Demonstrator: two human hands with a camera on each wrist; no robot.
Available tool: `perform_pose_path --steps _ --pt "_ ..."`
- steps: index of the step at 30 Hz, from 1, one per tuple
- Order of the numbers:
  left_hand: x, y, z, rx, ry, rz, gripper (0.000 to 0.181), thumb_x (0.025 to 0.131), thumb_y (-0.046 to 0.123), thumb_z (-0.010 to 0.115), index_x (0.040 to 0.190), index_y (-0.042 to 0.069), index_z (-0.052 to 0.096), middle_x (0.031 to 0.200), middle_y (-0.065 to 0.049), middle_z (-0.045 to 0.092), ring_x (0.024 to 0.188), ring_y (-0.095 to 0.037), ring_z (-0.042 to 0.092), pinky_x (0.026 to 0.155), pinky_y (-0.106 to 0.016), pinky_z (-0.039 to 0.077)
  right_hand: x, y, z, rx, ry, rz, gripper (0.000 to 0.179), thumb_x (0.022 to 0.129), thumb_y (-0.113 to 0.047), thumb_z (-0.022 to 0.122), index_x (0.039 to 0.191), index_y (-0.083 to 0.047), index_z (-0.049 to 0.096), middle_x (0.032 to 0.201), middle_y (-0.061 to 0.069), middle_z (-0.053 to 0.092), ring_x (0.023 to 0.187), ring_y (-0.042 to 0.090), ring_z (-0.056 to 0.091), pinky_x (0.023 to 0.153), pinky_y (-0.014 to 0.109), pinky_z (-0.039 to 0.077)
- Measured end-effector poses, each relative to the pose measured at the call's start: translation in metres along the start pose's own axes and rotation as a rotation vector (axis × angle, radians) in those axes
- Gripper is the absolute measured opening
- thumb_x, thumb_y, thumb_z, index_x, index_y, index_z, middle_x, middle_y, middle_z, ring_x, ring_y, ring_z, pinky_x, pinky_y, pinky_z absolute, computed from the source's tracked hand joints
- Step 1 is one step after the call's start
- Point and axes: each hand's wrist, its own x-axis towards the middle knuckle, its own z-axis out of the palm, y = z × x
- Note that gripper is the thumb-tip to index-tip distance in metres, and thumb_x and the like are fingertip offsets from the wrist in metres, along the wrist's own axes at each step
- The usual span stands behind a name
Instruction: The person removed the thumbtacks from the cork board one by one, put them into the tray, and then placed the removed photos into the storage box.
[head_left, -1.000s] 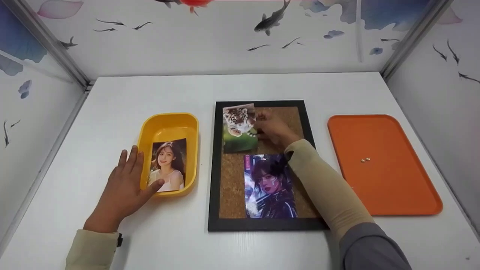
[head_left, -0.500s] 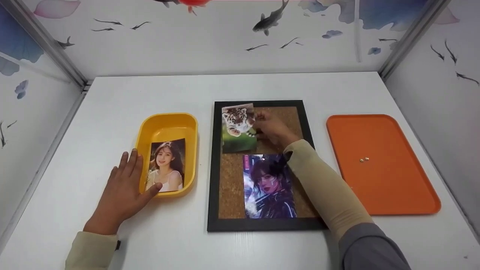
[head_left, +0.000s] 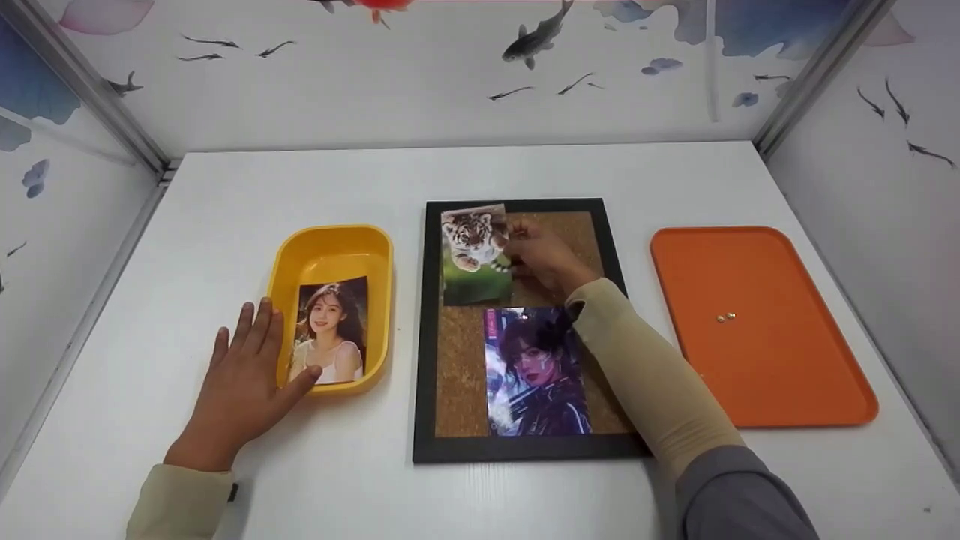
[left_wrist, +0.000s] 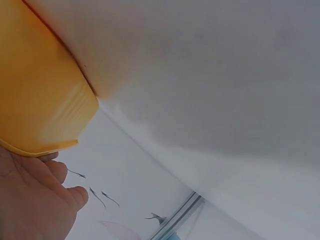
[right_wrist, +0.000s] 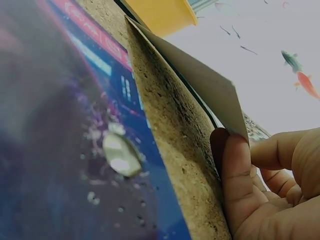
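Observation:
In the head view, my right hand (head_left: 544, 255) pinches the right edge of a tiger photo (head_left: 474, 259) at the upper left of a black-framed corkboard (head_left: 461, 375). The right wrist view shows the photo's pale back (right_wrist: 210, 85) tilted up off the cork, its far end close to the board. Below it lies a purple picture of an armoured figure (head_left: 536, 382), with a shiny pin head (right_wrist: 120, 154) near its top edge. My left hand (head_left: 244, 382) rests on the left rim of a yellow tub (head_left: 379, 315), fingers straight and thumb over the front corner.
Inside the tub leans a portrait photo (head_left: 330, 330). An orange tray (head_left: 772, 375) with two small metal pins (head_left: 726, 317) is at the right. White panels (head_left: 375, 97) with painted fish surround the white table (head_left: 330, 472) at the back and sides.
The left hand's little finger has spread slightly away from the others. The right hand stays at the tiger photo's edge. The head view has shifted a little.

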Motion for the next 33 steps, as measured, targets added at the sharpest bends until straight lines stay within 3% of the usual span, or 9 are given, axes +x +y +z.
perform_pose_path --steps 8,16,29,33 --pt "0.001 0.000 -0.001 0.015 0.006 0.022 0.098 0.095 0.063 0.048 0.155 -0.008 0.016 0.163 -0.024 0.010 0.151 -0.037 0.001 0.120 -0.047 -0.003 -0.002 -0.002 -0.001 0.011 0.012 -0.006 0.025 0.097 -0.001 0.056 0.121 -0.006 0.051 0.120 0.013 0.059 0.095 0.025 0.063 0.077 0.034 0.056" --pt "-0.002 0.000 -0.001 0.022 0.005 0.025 0.097 0.096 0.062 0.047 0.154 -0.009 0.017 0.162 -0.026 0.011 0.150 -0.039 0.004 0.120 -0.048 -0.002 -0.008 -0.008 0.003 0.006 -0.006 -0.036 0.027 0.095 -0.003 0.059 0.121 -0.009 0.056 0.119 0.012 0.061 0.100 0.026 0.062 0.084 0.036 0.054" --pt "-0.001 0.000 0.000 0.021 0.013 0.022 0.095 0.096 0.062 0.046 0.154 -0.009 0.019 0.162 -0.026 0.012 0.151 -0.037 0.004 0.120 -0.047 -0.003 -0.020 -0.028 0.009 -0.195 -0.041 -0.155 0.020 0.094 -0.003 0.060 0.112 -0.007 0.055 0.106 0.011 0.061 0.089 0.023 0.062 0.080 0.038 0.055" --pt "-0.001 0.000 0.000 0.020 0.001 0.019 0.096 0.097 0.062 0.046 0.154 -0.009 0.016 0.163 -0.025 0.010 0.151 -0.036 0.002 0.120 -0.048 -0.002 -0.022 -0.031 0.014 -0.172 -0.057 -0.162 0.019 0.093 -0.002 0.060 0.111 -0.007 0.055 0.103 0.010 0.061 0.088 0.023 0.063 0.080 0.043 0.055"
